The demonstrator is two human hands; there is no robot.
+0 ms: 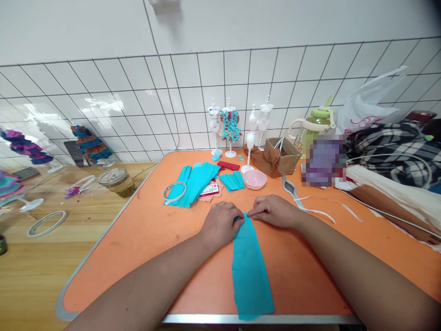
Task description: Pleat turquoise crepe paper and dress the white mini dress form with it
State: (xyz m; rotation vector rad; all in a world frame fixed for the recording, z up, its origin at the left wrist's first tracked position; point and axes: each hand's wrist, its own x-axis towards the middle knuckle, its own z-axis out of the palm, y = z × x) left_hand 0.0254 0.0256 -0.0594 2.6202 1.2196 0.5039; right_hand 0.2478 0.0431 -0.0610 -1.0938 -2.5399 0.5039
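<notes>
A long strip of turquoise crepe paper [251, 271] lies lengthwise on the orange table, its near end reaching the table's front edge. At its far end my left hand [222, 223] pinches the left corner, fingers curled and thumb pressed in. My right hand [274, 210] grips the opposite corner between thumb and forefinger. Both hands rest close together, a small gap between them. Just beyond them stands a pink bowl [255, 179]. More turquoise crepe paper [198, 181] lies farther left, with a roll of tape [175, 191] on top.
Small white dress forms [265, 115] stand at the back, one dressed in turquoise ruffles [230, 126]. A cardboard box [287, 156], scissors [290, 187] and a green-lidded jug [317, 124] are to the right. A wooden table [86, 220] adjoins on the left, holding a glass jar [117, 181].
</notes>
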